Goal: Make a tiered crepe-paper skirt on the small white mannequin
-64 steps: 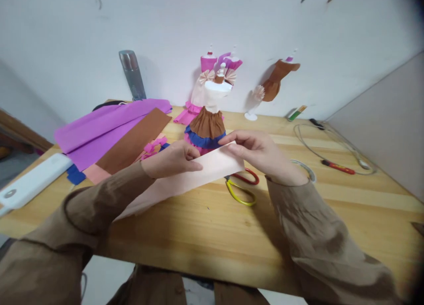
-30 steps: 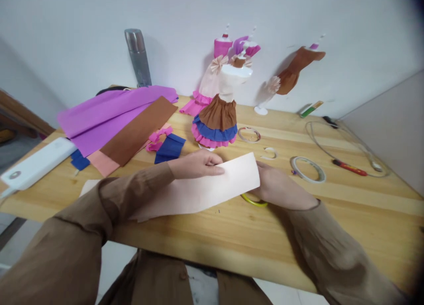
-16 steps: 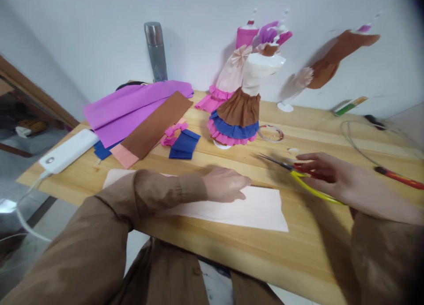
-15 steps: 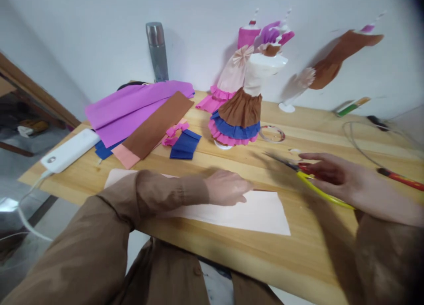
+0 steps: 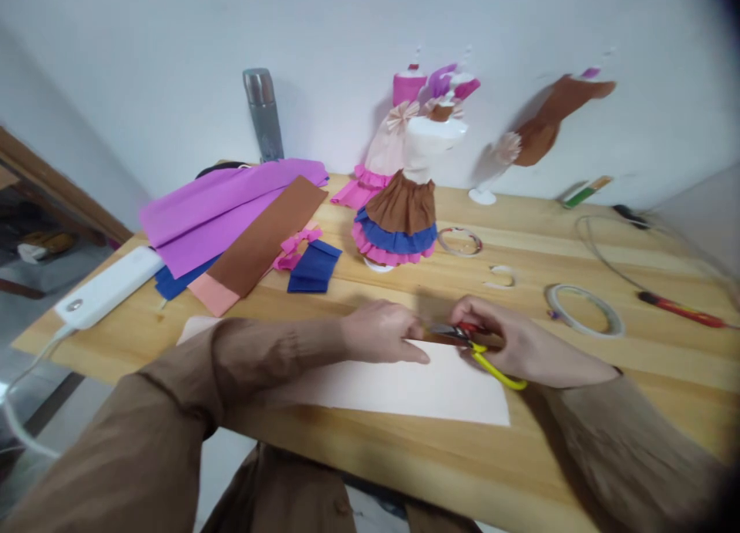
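A long pale pink sheet, which looks like crepe paper, lies along the front of the wooden table. My left hand is closed at its far edge, the thumb over the sheet and the other fingers bent. Scissors with a yellow and a red handle are in my right hand. Their blades point left along the sheet's far edge, close to my left fingertips; whether they are parted is too blurred to tell. A thin dark brown edge shows beneath the blades.
Dress forms, one in a tiered skirt, stand at the back. At left lie purple sheets, a brown strip, blue pieces and a white power bank. A flask, tape roll and red-handled tool are around.
My right hand has brought the scissors left to the sheet's far edge, near my left hand. My left hand stays about there. The camera view has shifted, and the tape roll now shows.
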### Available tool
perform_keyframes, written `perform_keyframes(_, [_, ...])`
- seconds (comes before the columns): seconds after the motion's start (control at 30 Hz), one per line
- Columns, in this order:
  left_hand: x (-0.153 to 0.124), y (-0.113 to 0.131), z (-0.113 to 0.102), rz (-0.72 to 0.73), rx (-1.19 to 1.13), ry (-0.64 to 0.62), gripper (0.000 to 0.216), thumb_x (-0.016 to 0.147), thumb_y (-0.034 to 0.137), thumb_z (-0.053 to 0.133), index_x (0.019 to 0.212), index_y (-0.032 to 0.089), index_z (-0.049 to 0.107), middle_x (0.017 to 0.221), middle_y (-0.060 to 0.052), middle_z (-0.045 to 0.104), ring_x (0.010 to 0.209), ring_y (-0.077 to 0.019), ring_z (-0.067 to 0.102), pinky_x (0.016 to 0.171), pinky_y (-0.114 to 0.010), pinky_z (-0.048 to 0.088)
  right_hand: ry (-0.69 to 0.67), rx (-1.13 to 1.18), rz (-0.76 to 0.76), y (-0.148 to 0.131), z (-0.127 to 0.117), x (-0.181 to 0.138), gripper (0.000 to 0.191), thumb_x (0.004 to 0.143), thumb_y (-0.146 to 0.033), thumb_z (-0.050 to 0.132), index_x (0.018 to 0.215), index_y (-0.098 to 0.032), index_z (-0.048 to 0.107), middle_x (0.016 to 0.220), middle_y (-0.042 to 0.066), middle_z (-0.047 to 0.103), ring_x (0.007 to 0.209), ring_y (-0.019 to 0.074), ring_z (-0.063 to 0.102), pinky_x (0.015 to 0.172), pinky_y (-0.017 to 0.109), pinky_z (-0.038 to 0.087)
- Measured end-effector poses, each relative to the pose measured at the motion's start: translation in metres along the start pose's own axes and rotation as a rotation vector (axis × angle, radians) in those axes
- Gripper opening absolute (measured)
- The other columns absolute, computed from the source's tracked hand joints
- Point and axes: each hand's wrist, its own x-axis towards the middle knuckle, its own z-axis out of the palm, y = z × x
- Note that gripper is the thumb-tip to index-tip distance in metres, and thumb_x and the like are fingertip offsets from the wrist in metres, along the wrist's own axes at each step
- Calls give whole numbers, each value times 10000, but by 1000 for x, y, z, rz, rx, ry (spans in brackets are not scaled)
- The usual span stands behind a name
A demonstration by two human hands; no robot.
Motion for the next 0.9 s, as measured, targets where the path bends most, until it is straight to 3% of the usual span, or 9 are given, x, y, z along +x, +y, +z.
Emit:
perform_keyframes(0.17, [-36, -15, -15, -58, 23, -110, 398, 727, 286, 757, 555, 187, 412, 581, 39, 461, 608, -124, 466, 558, -245, 291, 53, 61, 3, 11, -16, -7, 296, 710, -344, 740, 883, -213, 539, 728, -6, 582, 646, 126, 529, 586, 238, 442])
perform_keyframes(0.3, [-74, -21, -45, -179, -2, -178, 169, 728, 175, 654, 635, 175, 513, 592, 51, 449, 579, -106, 419, 522, -241, 262, 58, 34, 50, 27, -30, -12, 341, 697, -405, 778, 883, -217, 562, 686, -22, 530, 589, 121, 463, 522, 239, 388])
perform_keyframes(0.37, [-87, -21, -64, -203, 30, -181, 157, 728, 192, 660, 649, 170, 527, 625, 50, 473, 596, -102, 443, 544, -225, 300, 77, 70, 54, 30, -31, -10, 376, 690, -455, 794, 881, -223, 568, 681, -25, 505, 584, 122, 444, 508, 242, 376])
perform_keyframes(0.43, [-95, -20, -81, -206, 143, -114, 132, 780, 195, 614, 664, 170, 557, 643, 41, 504, 621, -110, 473, 592, -226, 332, 129, 133, 32, 26, -24, -5, 412, 663, -483, 819, 856, -227, 560, 699, -26, 475, 598, 121, 434, 515, 244, 381])
perform_keyframes(0.57, [-96, -18, -94, -385, 678, 257, 167, 910, 197, 506, 893, 167, 669, 813, -62, 654, 784, -218, 591, 664, -302, 364, 250, 318, 54, 8, 4, 10, 481, 619, -496, 839, 859, -243, 508, 678, -63, 392, 576, 110, 390, 516, 244, 375])
perform_keyframes(0.63, [-92, -16, -88, -407, 847, 328, 166, 903, 164, 531, 968, 140, 682, 956, -126, 683, 925, -278, 612, 737, -340, 416, 319, 389, 35, 4, 18, 18, 525, 598, -515, 843, 875, -238, 493, 662, -78, 385, 566, 94, 369, 507, 230, 340])
perform_keyframes(0.7, [-86, -15, -74, -337, 836, 326, 149, 890, 139, 561, 964, 135, 690, 1022, -135, 688, 1013, -288, 613, 827, -362, 459, 344, 396, 25, 4, 26, 23, 536, 594, -507, 848, 888, -226, 500, 640, -93, 388, 555, 76, 352, 506, 218, 312])
perform_keyframes(0.8, [-77, -12, -41, -183, 593, 268, 176, 919, 144, 521, 933, 155, 696, 982, -100, 705, 983, -245, 644, 845, -348, 495, 352, 406, 23, 6, 30, 25, 538, 573, -489, 865, 884, -203, 533, 633, -88, 450, 564, 69, 383, 525, 214, 333])
perform_keyframes(0.9, [-67, -5, 0, 46, 198, 141, 144, 889, 177, 572, 960, 163, 697, 980, -91, 724, 938, -219, 667, 874, -346, 507, 346, 435, 40, 5, 28, 24, 540, 545, -459, 889, 876, -190, 558, 657, -71, 503, 580, 73, 422, 542, 218, 361])
